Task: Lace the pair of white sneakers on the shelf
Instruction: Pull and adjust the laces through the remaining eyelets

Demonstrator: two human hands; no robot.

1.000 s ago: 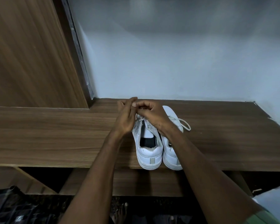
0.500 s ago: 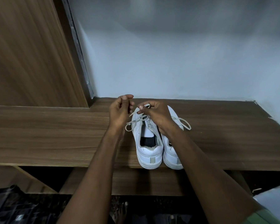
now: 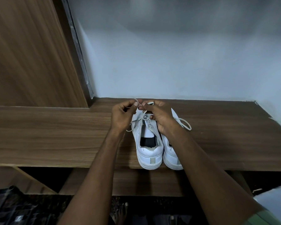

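Bare shelf [image 3: 55, 135] is left open to the left and right of the sneakers [image 3: 150, 143]; passage is blocked far by the wall [image 3: 169, 62], far left by a wooden panel [image 3: 31, 54].

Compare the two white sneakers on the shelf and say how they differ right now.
The left sneaker has its lace pinched by the left hand and right hand; the right sneaker is untouched, its lace looped loose on the shelf. The left sneaker shows fully; the right is partly hidden by the forearm. Both are white, heels toward the camera.
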